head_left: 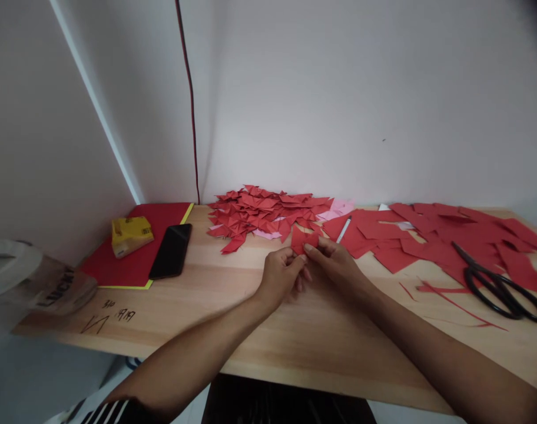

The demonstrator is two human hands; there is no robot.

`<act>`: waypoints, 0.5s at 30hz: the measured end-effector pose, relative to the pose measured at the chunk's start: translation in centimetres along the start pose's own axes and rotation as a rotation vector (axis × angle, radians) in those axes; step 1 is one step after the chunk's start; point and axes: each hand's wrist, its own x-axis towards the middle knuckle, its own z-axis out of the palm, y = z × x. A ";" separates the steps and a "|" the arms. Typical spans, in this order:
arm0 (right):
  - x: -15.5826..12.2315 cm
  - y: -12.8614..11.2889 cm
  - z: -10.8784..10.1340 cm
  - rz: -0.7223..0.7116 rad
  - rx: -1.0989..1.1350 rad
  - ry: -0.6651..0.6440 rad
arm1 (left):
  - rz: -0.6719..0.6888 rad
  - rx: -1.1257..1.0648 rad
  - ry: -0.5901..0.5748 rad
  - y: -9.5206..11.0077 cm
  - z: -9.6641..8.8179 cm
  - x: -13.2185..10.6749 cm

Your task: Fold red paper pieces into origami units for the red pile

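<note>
My left hand (pixel 282 274) and my right hand (pixel 334 262) meet over the middle of the wooden table (pixel 233 318). Both pinch one small folded red paper piece (pixel 302 239) between fingertips, held just above the tabletop. Right behind it lies a heap of folded red paper pieces (pixel 262 213) with some pink ones (pixel 339 207). A white pen (pixel 343 229) rests just beyond my right hand on flat red paper sheets (pixel 431 241).
Black scissors (pixel 498 285) and thin red paper strips (pixel 454 301) lie at the right. At the left a black phone (pixel 172 250) and a yellow box (pixel 131 234) rest on a red folder (pixel 118 265). A red cable (pixel 189 100) runs down the wall.
</note>
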 end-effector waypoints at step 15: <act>0.7 0.9 -1.5 0.038 0.105 -0.145 | 0.877 0.981 0.101 3.0 -3.4 0.7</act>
